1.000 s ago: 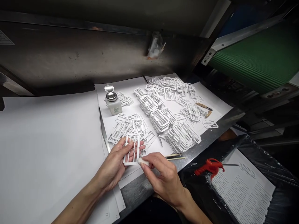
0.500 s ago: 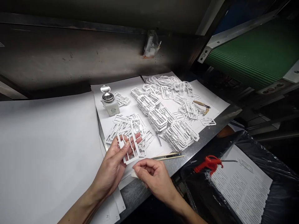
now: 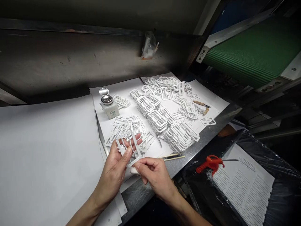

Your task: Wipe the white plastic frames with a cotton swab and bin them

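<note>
A thin white slotted frame [image 3: 138,147] is held up in my left hand [image 3: 117,161], with the thumb across its front and the fingers behind. At the frame's lower edge, my right hand [image 3: 155,174] pinches a small white pad [image 3: 134,170]; the pad's far side is hidden by the fingers. Behind the hands lies a loose heap of similar white frames [image 3: 122,127]. Neater stacks of frames [image 3: 157,121] stand to the right of it. A square bottle [image 3: 110,110] with a metal top and its lid raised is at the back left of the heap.
White paper [image 3: 47,150] covers the left side. Slim tools [image 3: 174,156] lie near the metal table edge, and wooden-handled tools [image 3: 199,103] farther right. A red air gun [image 3: 210,164] rests on black plastic beside a white sheet [image 3: 244,179]. A green conveyor [image 3: 256,50] is at upper right.
My right hand has moved slightly up and left with the white pad, from just below the frame to its lower edge. The held frame has tilted a little.
</note>
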`<state>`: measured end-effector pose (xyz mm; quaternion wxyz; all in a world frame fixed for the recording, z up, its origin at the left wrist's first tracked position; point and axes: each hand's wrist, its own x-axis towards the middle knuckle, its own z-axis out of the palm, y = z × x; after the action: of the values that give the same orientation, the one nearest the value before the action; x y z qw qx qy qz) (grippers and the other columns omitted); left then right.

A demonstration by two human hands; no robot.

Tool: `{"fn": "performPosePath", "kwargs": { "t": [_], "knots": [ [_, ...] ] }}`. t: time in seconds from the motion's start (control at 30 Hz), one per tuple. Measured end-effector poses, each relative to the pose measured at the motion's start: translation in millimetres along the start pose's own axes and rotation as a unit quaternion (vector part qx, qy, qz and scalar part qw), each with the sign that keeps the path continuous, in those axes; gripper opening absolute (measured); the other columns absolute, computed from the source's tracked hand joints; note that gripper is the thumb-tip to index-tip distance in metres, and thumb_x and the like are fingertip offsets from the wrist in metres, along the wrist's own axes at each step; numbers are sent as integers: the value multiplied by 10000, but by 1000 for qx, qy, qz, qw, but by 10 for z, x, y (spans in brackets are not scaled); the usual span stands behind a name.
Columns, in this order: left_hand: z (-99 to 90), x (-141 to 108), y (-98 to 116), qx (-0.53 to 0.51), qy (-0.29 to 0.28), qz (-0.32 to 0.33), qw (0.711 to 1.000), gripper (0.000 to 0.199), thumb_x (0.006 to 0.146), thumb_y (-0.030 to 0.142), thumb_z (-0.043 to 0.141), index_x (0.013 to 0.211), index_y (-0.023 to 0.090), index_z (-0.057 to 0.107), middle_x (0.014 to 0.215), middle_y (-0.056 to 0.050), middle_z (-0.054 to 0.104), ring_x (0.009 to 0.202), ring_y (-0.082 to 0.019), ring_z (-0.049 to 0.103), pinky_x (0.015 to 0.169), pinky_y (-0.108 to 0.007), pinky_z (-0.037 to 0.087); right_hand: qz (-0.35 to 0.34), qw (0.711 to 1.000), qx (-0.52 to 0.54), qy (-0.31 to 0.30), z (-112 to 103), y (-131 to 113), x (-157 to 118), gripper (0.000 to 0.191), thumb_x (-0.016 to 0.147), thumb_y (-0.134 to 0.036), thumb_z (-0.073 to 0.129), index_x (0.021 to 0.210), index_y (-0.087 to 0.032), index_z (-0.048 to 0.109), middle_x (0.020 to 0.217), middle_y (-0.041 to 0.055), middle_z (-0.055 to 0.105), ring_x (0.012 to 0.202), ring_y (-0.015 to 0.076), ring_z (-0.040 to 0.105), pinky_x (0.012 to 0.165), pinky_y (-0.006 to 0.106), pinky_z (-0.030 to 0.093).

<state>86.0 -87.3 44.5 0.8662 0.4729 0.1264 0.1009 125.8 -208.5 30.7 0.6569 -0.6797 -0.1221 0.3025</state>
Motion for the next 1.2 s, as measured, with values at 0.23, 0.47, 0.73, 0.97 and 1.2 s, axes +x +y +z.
{"fn": "performPosePath", "kwargs": {
  "t": [0.23, 0.47, 0.73, 0.97, 1.2],
  "knots": [
    [24, -19, -21, 28, 25, 27, 999, 252, 803, 298, 626, 996, 217, 487, 1298, -73, 484, 1233, -262, 402, 1066, -419, 294, 1, 1000, 20, 11, 4, 25, 33, 201, 774, -278, 582, 693, -110, 656, 487, -31, 470, 427, 41, 379, 414, 172, 262],
    [7, -6, -76, 25, 28, 40, 999, 253, 784, 291, 648, 964, 199, 496, 1275, -93, 504, 1244, -272, 387, 1073, -428, 285, -7, 998, 16, 61, 58, 57, 61, 181, 745, -260, 602, 646, -121, 664, 429, -47, 433, 411, 37, 351, 403, 169, 247],
    [-3, 21, 47, -36, -2, -32, 999, 279, 882, 248, 519, 1154, 274, 462, 1327, -24, 462, 1252, -193, 378, 1019, -301, 377, -8, 999, 8, 48, -6, 44, 45, 120, 717, -190, 597, 680, -129, 693, 470, -37, 487, 410, 34, 354, 392, 168, 237],
    [-42, 62, 84, -68, 40, -85, 993, 229, 844, 268, 567, 1064, 216, 531, 1154, -62, 577, 1098, -218, 525, 910, -290, 467, 21, 999, -23, 13, -115, 63, -54, 212, 752, -290, 612, 650, -109, 657, 419, -49, 399, 391, 35, 333, 384, 169, 243],
    [-90, 93, 127, -140, 36, -140, 980, 358, 900, 431, 412, 1128, 187, 544, 990, -92, 619, 896, -204, 605, 834, -319, 514, 1, 999, 37, -30, -372, 36, -135, 261, 736, -330, 682, 921, -147, 659, 637, -22, 533, 444, 26, 443, 417, 144, 361]
  ]
}}
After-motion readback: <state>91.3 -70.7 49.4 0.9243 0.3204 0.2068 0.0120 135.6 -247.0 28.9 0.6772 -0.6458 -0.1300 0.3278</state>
